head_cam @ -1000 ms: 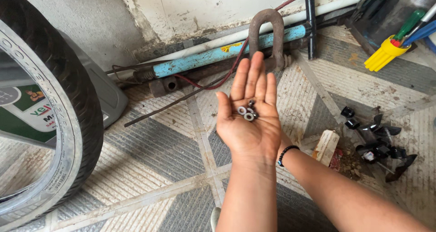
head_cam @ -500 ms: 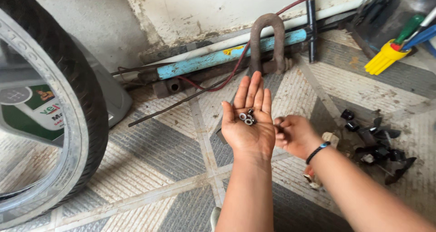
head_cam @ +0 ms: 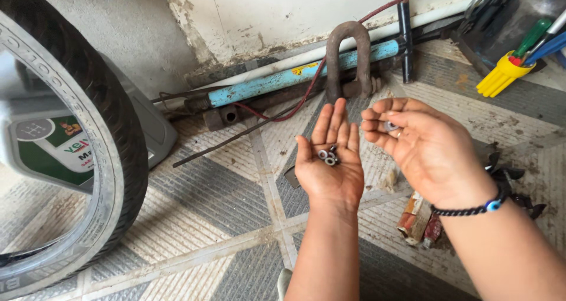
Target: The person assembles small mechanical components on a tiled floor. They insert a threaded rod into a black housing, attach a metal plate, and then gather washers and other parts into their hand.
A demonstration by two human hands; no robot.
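The open left hand (head_cam: 330, 168) cradled loose nuts (head_cam: 328, 155), and the right hand (head_cam: 424, 147) at 3 o'clock pinched another nut (head_cam: 390, 126); a tilt could have spilled them onto the tiled floor (head_cam: 224, 206).

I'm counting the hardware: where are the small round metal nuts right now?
In the head view, the small round metal nuts lie in the open left hand, centre frame; the right hand is beside it.

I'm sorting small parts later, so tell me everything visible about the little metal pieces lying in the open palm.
The small metal pieces look like three or so grey, ring-shaped nuts or washers, clustered touching one another. They rest loose in the upturned left hand, near the base of its fingers, which are stretched flat.
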